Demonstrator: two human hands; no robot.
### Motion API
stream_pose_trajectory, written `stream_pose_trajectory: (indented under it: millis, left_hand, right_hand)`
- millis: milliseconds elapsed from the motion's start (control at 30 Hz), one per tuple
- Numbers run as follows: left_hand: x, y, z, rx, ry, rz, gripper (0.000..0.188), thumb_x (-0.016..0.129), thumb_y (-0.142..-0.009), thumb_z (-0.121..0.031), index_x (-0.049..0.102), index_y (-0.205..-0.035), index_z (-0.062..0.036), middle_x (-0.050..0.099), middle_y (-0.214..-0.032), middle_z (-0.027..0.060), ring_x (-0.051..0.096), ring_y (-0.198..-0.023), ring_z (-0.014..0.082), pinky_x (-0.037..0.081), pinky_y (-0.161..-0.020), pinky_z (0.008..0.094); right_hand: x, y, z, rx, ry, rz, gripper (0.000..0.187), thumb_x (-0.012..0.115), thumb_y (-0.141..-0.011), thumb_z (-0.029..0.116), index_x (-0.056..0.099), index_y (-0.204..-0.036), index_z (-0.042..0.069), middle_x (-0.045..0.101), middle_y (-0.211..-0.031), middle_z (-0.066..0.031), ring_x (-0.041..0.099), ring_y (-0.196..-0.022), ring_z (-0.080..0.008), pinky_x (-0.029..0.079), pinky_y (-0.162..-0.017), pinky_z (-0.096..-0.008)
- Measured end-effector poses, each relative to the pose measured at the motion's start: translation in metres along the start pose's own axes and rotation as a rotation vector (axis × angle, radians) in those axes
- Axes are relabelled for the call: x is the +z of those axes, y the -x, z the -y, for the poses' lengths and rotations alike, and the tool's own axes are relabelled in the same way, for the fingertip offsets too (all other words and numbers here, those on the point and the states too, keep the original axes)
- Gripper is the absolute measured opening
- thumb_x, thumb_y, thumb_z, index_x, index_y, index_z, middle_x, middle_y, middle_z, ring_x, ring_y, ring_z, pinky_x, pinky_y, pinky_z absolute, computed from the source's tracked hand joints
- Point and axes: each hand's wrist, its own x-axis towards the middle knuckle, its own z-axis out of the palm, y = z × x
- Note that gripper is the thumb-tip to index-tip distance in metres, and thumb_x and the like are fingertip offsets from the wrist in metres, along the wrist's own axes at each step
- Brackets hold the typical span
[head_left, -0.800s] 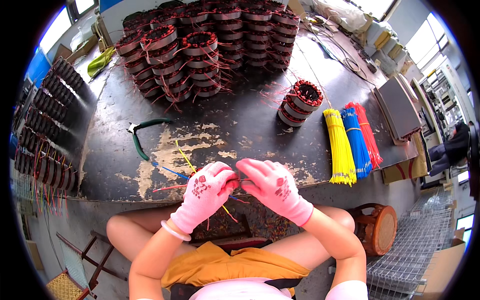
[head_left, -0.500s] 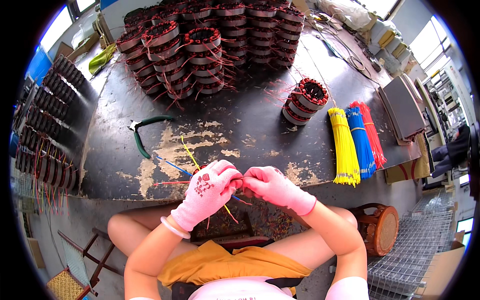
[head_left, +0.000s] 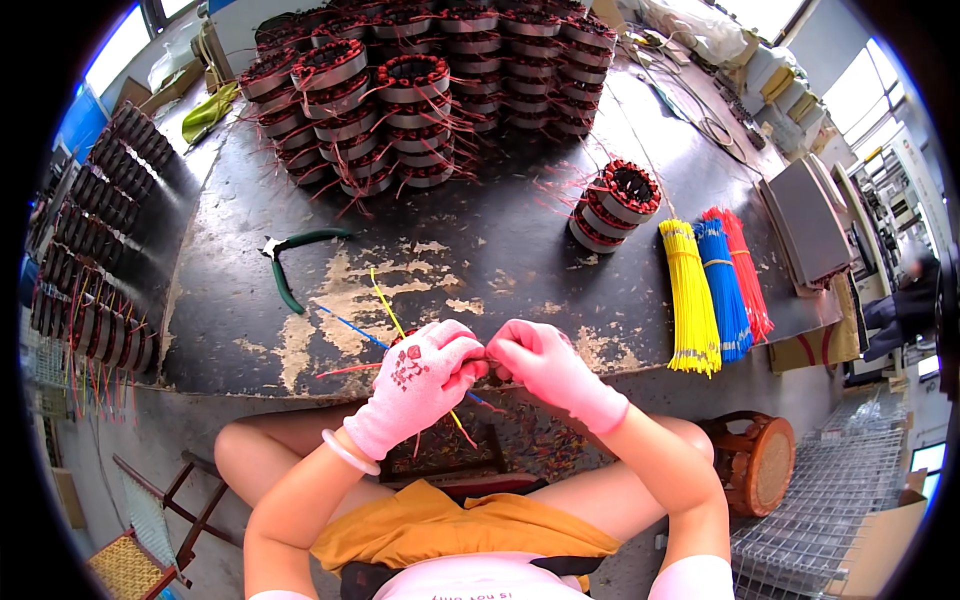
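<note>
My left hand [head_left: 422,378], in a pink glove with a dark red print, is closed around a yellow wire [head_left: 386,303], a blue wire [head_left: 348,325] and a red wire [head_left: 346,370]. Their ends stick out on both sides of the fist. Fingertip to fingertip with it, my right hand [head_left: 548,368], gloved in pink too, is closed in a pinch. What lies between its fingers is hidden. Both hands are over the near edge of the worn black table [head_left: 500,285]. Beyond the left hand lie green-handled cutting pliers [head_left: 284,268], jaws pointing left.
Ring-shaped motor stators [head_left: 415,120] with red windings stand in tall stacks at the back; a short stack [head_left: 613,205] stands apart. Right of it lie yellow [head_left: 688,300], blue [head_left: 722,290] and red [head_left: 747,275] wire bundles. More stators [head_left: 95,335] line the left side. A wooden stool [head_left: 765,463] is by my right knee.
My right hand has turned slightly and its fingers have shifted up at the pinch. The left hand keeps the wires in nearly the same place. The whole view has shifted a little.
</note>
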Motion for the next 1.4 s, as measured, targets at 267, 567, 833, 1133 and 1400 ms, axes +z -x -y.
stream_pose_trajectory:
  millis: [267, 567, 833, 1133, 1400]
  left_hand:
    - [0.000, 0.002, 0.002, -0.014, 0.008, -0.036, 0.013, 0.073, -0.083, -0.008, 0.068, -0.095, -0.0080, 0.066, -0.097, 0.0075, 0.067, -0.088, 0.0309, 0.055, -0.074, 0.0411]
    - [-0.002, 0.001, 0.003, 0.029, 0.001, -0.024, 0.012, 0.073, -0.085, -0.010, 0.067, -0.095, -0.0095, 0.065, -0.095, 0.0062, 0.067, -0.086, 0.0300, 0.055, -0.071, 0.0410]
    - [-0.001, 0.001, 0.003, 0.029, 0.004, -0.018, 0.012, 0.073, -0.084, -0.008, 0.067, -0.095, -0.0087, 0.065, -0.096, 0.0065, 0.067, -0.086, 0.0302, 0.055, -0.072, 0.0404]
    - [-0.003, 0.002, 0.003, 0.014, 0.017, -0.008, 0.013, 0.073, -0.085, -0.010, 0.067, -0.096, -0.0094, 0.065, -0.097, 0.0057, 0.066, -0.086, 0.0300, 0.055, -0.071, 0.0407]
    - [-0.003, 0.000, 0.002, 0.031, 0.019, -0.011, 0.014, 0.072, -0.084, -0.009, 0.067, -0.097, -0.0100, 0.065, -0.097, 0.0054, 0.067, -0.087, 0.0295, 0.055, -0.072, 0.0404]
  right_hand:
    - [0.003, 0.020, 0.020, -0.627, 0.827, -0.320, 0.024, 0.079, -0.085, 0.018, 0.071, -0.103, 0.005, 0.069, -0.092, -0.0085, 0.068, -0.071, -0.0208, 0.053, -0.065, -0.0325]
    - [-0.004, 0.022, 0.015, 0.272, -0.111, 0.142, 0.021, 0.061, -0.100, 0.022, 0.069, -0.104, 0.002, 0.071, -0.088, -0.0021, 0.064, -0.077, -0.0119, 0.051, -0.069, -0.0273]
    - [0.001, 0.017, 0.012, -0.446, 0.652, -0.082, 0.021, 0.068, -0.093, 0.018, 0.067, -0.108, 0.003, 0.071, -0.087, -0.0071, 0.067, -0.075, -0.0254, 0.052, -0.068, -0.0328]
    - [0.002, 0.026, 0.017, -0.449, 0.733, -0.361, 0.031, 0.084, -0.080, 0.024, 0.070, -0.103, 0.011, 0.071, -0.092, -0.0051, 0.067, -0.073, -0.0174, 0.052, -0.067, -0.0302]
    - [-0.002, 0.018, -0.001, 0.307, -0.302, 0.167, 0.023, 0.064, -0.099, 0.028, 0.070, -0.106, 0.006, 0.070, -0.090, -0.0002, 0.062, -0.075, -0.0085, 0.050, -0.066, -0.0253]
